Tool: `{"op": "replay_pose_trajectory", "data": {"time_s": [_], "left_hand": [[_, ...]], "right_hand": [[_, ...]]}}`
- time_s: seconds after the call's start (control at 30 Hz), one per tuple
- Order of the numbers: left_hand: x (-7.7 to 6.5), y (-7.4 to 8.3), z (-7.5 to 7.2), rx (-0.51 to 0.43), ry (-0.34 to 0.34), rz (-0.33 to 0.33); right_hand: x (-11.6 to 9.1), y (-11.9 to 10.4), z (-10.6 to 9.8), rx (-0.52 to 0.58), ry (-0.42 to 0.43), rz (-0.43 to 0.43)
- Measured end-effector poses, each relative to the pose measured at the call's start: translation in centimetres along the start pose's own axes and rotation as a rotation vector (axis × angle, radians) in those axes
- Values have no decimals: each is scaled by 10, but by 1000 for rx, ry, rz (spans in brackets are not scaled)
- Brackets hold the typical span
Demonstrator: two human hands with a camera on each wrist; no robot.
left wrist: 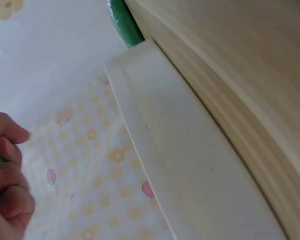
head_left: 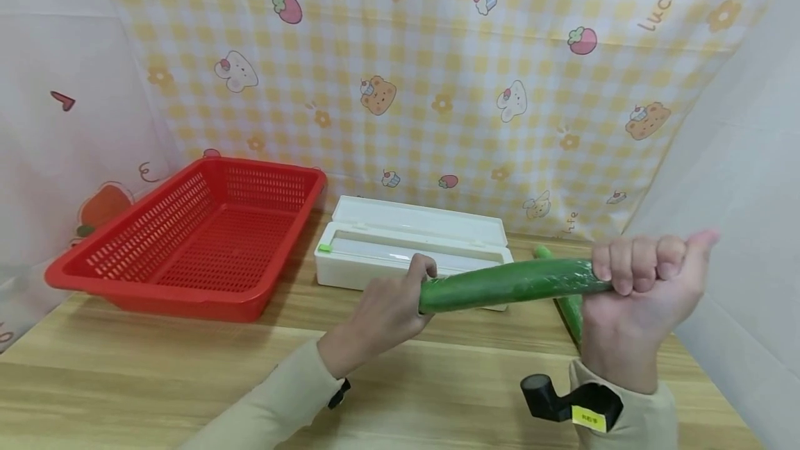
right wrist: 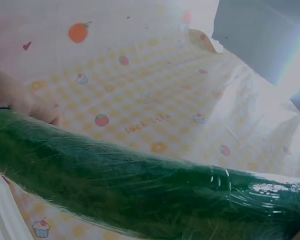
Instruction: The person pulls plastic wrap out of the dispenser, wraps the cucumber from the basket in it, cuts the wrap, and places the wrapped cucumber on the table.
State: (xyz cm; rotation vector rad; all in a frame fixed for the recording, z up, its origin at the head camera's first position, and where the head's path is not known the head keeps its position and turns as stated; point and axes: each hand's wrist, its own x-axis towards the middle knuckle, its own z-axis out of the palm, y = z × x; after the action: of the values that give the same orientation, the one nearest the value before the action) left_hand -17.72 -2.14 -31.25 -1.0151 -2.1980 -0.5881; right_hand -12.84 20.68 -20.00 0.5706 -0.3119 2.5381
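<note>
A long green cucumber [head_left: 506,285] is held in the air above the table, slightly tilted with its right end higher. Clear film clings to it, glossy and wrinkled along the cucumber [right wrist: 140,185] in the right wrist view. My left hand [head_left: 389,307] grips its left end; in the left wrist view, curled fingers of the left hand [left wrist: 10,185] show at the edge. My right hand [head_left: 637,297] is wrapped round the other end, fingers curled. Behind the cucumber stands a white film box [head_left: 350,273], lid raised, with a pale roll inside.
A red plastic basket [head_left: 262,301] stands at the left of the wooden table [head_left: 437,394]. Another green cucumber [head_left: 567,314] lies at the right, partly hidden by the right hand. A patterned cloth [head_left: 437,137] hangs behind.
</note>
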Motion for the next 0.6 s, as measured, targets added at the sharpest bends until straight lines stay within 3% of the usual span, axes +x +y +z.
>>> {"op": "replay_pose_trajectory", "data": {"time_s": [0.17, 0.3, 0.4, 0.6], "left_hand": [[3, -6, -7, 125, 157, 125], [7, -11, -13, 122, 203, 131], [9, -16, -18, 114, 161, 108], [12, -18, -30, 132, 55, 52]], "right_hand": [[6, -6, -8, 57, 147, 110], [12, -8, -18, 100, 247, 222], [15, -7, -23, 91, 272, 274], [16, 2, -27, 54, 235, 368]]}}
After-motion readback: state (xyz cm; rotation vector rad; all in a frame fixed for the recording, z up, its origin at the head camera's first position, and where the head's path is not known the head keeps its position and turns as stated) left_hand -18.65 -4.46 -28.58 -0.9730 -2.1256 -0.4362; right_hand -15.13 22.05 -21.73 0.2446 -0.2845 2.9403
